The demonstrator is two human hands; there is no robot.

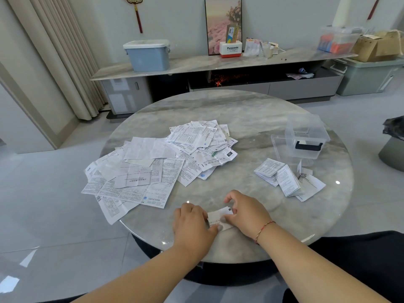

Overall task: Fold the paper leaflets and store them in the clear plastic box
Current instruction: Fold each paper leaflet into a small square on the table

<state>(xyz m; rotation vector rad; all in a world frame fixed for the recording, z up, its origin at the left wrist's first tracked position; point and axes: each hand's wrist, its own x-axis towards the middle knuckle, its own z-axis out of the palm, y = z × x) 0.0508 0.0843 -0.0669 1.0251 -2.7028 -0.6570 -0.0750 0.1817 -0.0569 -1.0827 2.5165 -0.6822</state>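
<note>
Near the front edge of the round marble table (251, 119), both hands work on one small folded leaflet (219, 218) that lies flat on the stone: the left hand (192, 221) presses its left end with curled fingers and the thumb on the paper, and the right hand (247, 213) pinches its right end with curled fingers. On the same table, a loose pile of unfolded leaflets (157, 165) lies to the left of the hands and behind them, a small stack of folded leaflets (284, 178) lies to the right, and just behind this stack the clear plastic box (306, 138) stands open, with its lid (277, 143) beside it.
</note>
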